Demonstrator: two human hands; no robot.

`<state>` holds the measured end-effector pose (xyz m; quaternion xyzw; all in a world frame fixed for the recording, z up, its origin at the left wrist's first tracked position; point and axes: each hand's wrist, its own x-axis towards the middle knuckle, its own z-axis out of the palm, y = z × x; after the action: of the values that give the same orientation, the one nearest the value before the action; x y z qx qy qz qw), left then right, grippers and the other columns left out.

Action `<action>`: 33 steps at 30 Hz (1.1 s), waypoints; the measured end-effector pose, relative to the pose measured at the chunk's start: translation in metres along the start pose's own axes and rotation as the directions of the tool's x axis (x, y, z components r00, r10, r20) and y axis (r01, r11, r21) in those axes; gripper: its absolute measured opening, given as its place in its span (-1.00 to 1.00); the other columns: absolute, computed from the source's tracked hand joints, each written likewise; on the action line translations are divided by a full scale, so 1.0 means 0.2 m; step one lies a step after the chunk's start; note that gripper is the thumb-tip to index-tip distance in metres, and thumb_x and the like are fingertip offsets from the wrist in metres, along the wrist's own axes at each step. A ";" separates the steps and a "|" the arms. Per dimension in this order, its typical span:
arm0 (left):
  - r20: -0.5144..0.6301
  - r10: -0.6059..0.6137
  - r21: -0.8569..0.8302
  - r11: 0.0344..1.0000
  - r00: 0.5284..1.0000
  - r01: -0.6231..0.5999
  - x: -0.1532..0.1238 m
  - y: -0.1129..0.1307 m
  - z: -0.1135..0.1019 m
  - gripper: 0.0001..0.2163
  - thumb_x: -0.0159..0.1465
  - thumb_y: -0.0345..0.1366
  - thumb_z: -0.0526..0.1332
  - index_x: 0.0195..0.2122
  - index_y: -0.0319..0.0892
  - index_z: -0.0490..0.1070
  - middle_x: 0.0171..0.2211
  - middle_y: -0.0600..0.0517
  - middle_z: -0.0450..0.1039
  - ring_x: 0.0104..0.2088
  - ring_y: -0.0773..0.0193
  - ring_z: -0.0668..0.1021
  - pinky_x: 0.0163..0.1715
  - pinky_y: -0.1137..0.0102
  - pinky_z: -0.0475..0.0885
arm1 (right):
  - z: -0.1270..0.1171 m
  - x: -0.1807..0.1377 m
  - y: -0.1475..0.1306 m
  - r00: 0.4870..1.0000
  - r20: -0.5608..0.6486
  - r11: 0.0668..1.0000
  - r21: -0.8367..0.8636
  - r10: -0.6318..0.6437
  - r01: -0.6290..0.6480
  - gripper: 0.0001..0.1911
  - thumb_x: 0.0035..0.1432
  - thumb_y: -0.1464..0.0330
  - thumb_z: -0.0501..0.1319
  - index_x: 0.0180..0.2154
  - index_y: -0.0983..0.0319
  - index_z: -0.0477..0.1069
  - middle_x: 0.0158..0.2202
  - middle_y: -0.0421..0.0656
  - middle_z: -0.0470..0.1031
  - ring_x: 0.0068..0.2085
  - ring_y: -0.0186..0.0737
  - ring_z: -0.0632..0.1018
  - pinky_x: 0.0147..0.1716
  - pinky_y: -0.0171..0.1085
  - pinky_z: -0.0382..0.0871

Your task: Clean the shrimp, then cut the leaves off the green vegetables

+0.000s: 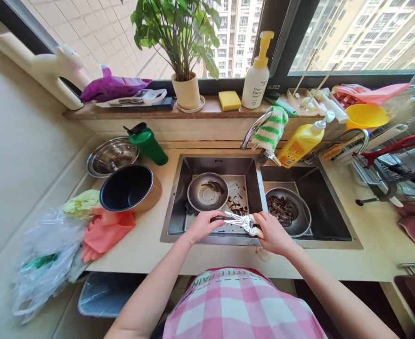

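My right hand (272, 231) is closed round the white handles of kitchen scissors (241, 220), whose blades point left over the left sink basin (179, 207). My left hand (203, 224) pinches something small and dark at the blade tips; I cannot make out what it is. Just beyond my left hand a small metal bowl (207, 192) holds a few dark pieces. In the right basin a second metal bowl (301, 221) is full of dark shrimp-like pieces (282, 209). Dark scraps (238, 204) lie on the floor of the left basin.
A faucet (255, 129) with a green striped cloth (272, 128) rises behind the divider. A yellow soap bottle (301, 142) stands beside it. Left of the sink are a dark pot (127, 187), a metal bowl (111, 156), a green bottle (148, 143), pink gloves (104, 231) and plastic bags (48, 256). A dish rack (398, 160) stands at right.
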<state>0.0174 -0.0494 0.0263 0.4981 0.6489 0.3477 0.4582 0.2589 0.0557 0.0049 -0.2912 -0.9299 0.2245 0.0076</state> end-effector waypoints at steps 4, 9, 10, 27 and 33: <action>0.005 -0.103 -0.129 0.986 0.995 0.102 0.00 -0.01 0.02 -0.74 0.12 -0.22 0.18 -0.21 -0.21 0.46 -0.46 0.05 0.49 -0.52 0.35 0.44 -0.51 0.49 0.31 | 0.01 -0.02 0.00 1.000 0.017 0.998 0.061 -0.009 0.008 -0.61 -0.08 0.50 0.11 -0.13 0.23 0.22 -0.22 -0.07 0.32 -0.21 -0.12 0.33 -0.22 -0.24 0.13; 0.027 -0.102 -0.213 0.971 0.994 0.106 0.01 -0.04 0.08 -0.73 0.12 -0.20 0.18 -0.21 -0.25 0.43 -0.54 0.07 0.43 -0.61 0.42 0.35 -0.59 0.51 0.24 | 0.02 -0.03 -0.03 0.999 0.020 0.987 0.161 -0.034 0.030 -0.65 -0.06 0.51 0.11 -0.15 0.23 0.22 -0.24 -0.08 0.36 -0.21 -0.14 0.36 -0.25 -0.27 0.14; 0.030 -0.099 -0.224 0.969 0.995 0.103 0.01 -0.04 0.09 -0.73 0.12 -0.20 0.18 -0.22 -0.25 0.43 -0.55 0.07 0.42 -0.61 0.42 0.35 -0.58 0.51 0.25 | 0.03 -0.04 -0.03 0.999 0.022 0.984 0.175 -0.033 0.029 -0.67 -0.06 0.51 0.11 -0.18 0.23 0.23 -0.25 -0.09 0.37 -0.22 -0.15 0.36 -0.25 -0.27 0.14; -0.056 -0.202 -0.481 0.863 0.978 0.150 0.05 -0.03 0.23 -0.74 0.05 -0.14 0.21 -0.32 -0.21 0.31 -0.59 0.12 0.40 -0.60 0.37 0.44 -0.57 0.48 0.35 | 0.07 -0.09 -0.06 0.985 0.149 0.943 0.303 0.091 -0.134 -0.65 -0.12 0.54 0.10 -0.20 0.24 0.23 -0.23 -0.07 0.36 -0.21 -0.14 0.36 -0.27 -0.27 0.10; -0.033 -0.209 -0.495 0.853 0.977 0.165 0.07 -0.06 0.24 -0.74 0.06 -0.12 0.23 -0.37 -0.21 0.30 -0.56 0.11 0.41 -0.59 0.40 0.43 -0.59 0.50 0.33 | 0.12 -0.11 -0.04 0.964 0.228 0.911 0.354 0.137 -0.213 -0.73 -0.12 0.54 0.08 -0.29 0.22 0.16 -0.29 -0.12 0.36 -0.29 -0.20 0.37 -0.34 -0.31 0.08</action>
<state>0.0582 -0.0393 -0.0042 0.2851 0.6042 0.4753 0.5725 0.2683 0.0281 -0.0100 -0.3428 -0.8358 0.4259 -0.0499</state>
